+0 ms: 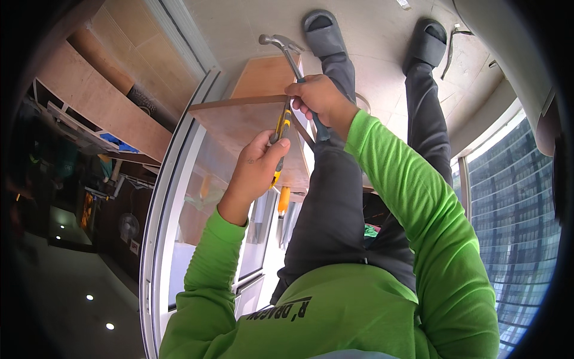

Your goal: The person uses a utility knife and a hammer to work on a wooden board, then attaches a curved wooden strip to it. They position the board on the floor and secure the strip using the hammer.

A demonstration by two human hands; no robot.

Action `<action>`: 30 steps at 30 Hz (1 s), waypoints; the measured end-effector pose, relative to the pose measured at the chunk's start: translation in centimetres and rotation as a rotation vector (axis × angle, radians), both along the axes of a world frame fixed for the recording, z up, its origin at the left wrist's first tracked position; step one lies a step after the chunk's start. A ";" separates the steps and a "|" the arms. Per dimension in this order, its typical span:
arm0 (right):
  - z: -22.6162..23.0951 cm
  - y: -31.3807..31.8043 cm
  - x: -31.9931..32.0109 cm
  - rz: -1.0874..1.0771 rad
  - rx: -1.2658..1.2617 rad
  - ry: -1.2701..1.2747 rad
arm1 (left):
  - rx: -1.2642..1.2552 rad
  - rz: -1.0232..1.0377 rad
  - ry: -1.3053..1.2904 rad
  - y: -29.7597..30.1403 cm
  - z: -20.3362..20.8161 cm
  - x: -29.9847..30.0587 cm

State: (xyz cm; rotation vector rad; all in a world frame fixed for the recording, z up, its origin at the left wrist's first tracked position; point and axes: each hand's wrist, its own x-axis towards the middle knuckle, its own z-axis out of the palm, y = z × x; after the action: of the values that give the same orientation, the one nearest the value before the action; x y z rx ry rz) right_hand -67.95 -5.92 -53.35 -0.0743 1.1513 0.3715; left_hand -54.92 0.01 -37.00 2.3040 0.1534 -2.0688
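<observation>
My right hand (323, 99) is closed round a claw hammer (278, 42). Its metal head points away from me, and the blue-grey grip end shows below my fingers. My left hand (257, 161) grips a slim yellow-and-grey hand tool (285, 122); whether it is pliers or a knife is unclear. That tool's narrow tip meets the corner of a wooden board (233, 116), close to my right thumb and fingertips. Beneath the board, an orange-yellow handle-like thing (284, 200) shows near my left wrist.
A light wooden panel (263, 78) stands beyond the board. Along the left runs a metal-framed glass door (179, 197). My legs and grey slippers (323, 33) are on the tiled floor. A dark strap-like piece (451, 51) lies by the right foot. Windows (514, 209) curve along the right.
</observation>
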 end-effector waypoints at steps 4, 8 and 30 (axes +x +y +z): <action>0.2 0.0 0.1 -0.013 0.001 0.027 | -0.051 -0.052 -0.010 -0.1 0.3 -0.5; 0.1 0.1 -0.2 -0.056 0.008 0.026 | -0.064 -0.112 -0.009 -0.3 0.4 -0.5; 0.1 0.1 0.2 -0.014 0.035 0.010 | -0.042 -0.082 0.015 -0.8 0.6 0.1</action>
State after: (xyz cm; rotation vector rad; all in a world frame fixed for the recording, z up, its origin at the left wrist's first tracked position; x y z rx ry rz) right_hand -67.72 -5.83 -53.27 -0.0336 1.1544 0.3803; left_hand -54.86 -0.76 -36.36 2.3087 0.0160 -2.1052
